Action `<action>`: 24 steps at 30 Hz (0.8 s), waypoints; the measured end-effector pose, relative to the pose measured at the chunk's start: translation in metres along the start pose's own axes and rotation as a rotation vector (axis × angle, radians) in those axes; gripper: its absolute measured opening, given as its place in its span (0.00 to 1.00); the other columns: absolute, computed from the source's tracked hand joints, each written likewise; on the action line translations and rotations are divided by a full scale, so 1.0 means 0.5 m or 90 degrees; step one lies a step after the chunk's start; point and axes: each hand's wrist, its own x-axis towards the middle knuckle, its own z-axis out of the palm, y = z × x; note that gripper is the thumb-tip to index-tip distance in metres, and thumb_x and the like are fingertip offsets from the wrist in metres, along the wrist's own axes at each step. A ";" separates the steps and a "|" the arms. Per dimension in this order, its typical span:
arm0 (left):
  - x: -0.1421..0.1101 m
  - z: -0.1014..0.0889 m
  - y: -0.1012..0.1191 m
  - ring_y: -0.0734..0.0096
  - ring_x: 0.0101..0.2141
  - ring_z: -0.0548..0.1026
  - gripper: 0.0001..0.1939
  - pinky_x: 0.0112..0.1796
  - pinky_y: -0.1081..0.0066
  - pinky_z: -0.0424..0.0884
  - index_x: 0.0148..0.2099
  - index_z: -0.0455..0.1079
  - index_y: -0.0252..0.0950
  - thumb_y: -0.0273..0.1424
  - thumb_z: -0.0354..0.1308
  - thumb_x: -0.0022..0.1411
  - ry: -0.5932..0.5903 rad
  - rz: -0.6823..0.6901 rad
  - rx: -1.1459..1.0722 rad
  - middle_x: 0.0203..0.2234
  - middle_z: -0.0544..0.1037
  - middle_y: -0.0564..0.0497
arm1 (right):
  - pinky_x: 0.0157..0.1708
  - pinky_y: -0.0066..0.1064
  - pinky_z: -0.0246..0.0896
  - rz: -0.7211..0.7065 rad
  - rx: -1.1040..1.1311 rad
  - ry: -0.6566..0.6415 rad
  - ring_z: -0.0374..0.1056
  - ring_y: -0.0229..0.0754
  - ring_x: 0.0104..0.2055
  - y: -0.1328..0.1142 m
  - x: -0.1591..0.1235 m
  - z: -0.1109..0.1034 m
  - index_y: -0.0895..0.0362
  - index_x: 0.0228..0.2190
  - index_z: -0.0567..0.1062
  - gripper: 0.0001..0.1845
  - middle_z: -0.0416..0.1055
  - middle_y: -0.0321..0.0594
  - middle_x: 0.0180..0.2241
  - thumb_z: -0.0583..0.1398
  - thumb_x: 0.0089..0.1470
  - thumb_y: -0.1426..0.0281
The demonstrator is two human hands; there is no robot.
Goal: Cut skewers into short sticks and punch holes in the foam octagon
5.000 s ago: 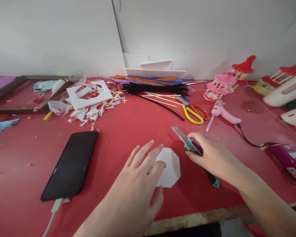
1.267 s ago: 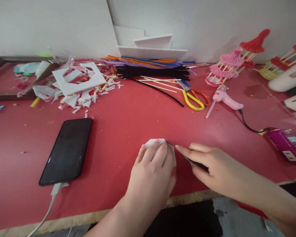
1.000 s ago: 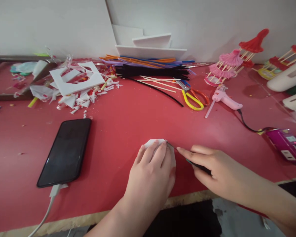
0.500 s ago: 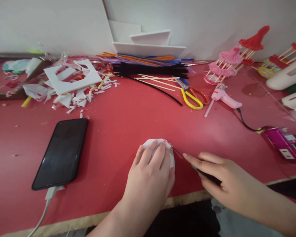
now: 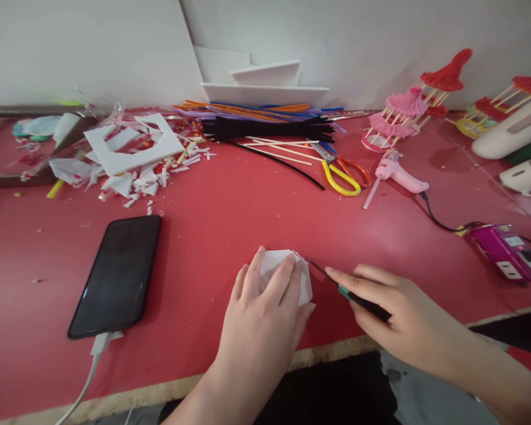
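A small white foam board piece with angular edges lies on the red table near its front edge. My left hand rests over it with fingers spread, pressing it flat. In my closed right hand is a craft knife with a black handle and a green slider. Its thin blade points left and meets the piece's upper right edge, where small white crumbs gather. The palm hides the lower left part of the piece.
A phone on a cable lies at left. Behind it are foam scraps. Farther back are pipe cleaners, sticks and scissors. A pink glue gun, purple power box and pink-and-red model stand right.
The fingers of my left hand have spread wider, showing more of the foam board piece. The blade stays at its upper right edge. The view has shifted slightly.
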 end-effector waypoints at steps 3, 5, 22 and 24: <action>-0.003 -0.003 0.002 0.41 0.56 0.66 0.23 0.47 0.47 0.75 0.58 0.68 0.36 0.34 0.55 0.61 0.013 0.007 0.007 0.54 0.74 0.51 | 0.42 0.31 0.68 0.007 0.010 -0.003 0.70 0.36 0.38 -0.005 0.010 0.003 0.48 0.61 0.61 0.31 0.69 0.40 0.40 0.51 0.57 0.77; -0.006 -0.004 0.004 0.41 0.56 0.67 0.22 0.47 0.48 0.75 0.57 0.69 0.36 0.33 0.55 0.61 0.017 0.011 0.010 0.53 0.74 0.51 | 0.42 0.32 0.68 0.007 0.009 -0.002 0.69 0.37 0.39 -0.012 0.018 0.005 0.47 0.61 0.60 0.31 0.69 0.39 0.41 0.52 0.57 0.77; -0.016 -0.009 0.000 0.43 0.57 0.65 0.26 0.50 0.47 0.72 0.60 0.66 0.38 0.36 0.57 0.59 -0.010 -0.007 -0.034 0.57 0.71 0.52 | 0.42 0.33 0.70 0.013 -0.047 -0.039 0.72 0.39 0.40 -0.009 -0.009 0.007 0.48 0.60 0.62 0.31 0.71 0.43 0.44 0.52 0.57 0.77; -0.017 -0.007 -0.002 0.43 0.57 0.65 0.25 0.49 0.47 0.73 0.59 0.66 0.38 0.36 0.57 0.60 -0.004 -0.005 -0.036 0.56 0.72 0.52 | 0.43 0.33 0.70 0.019 -0.048 -0.044 0.72 0.40 0.42 -0.005 -0.020 0.008 0.47 0.61 0.61 0.31 0.70 0.43 0.46 0.52 0.57 0.77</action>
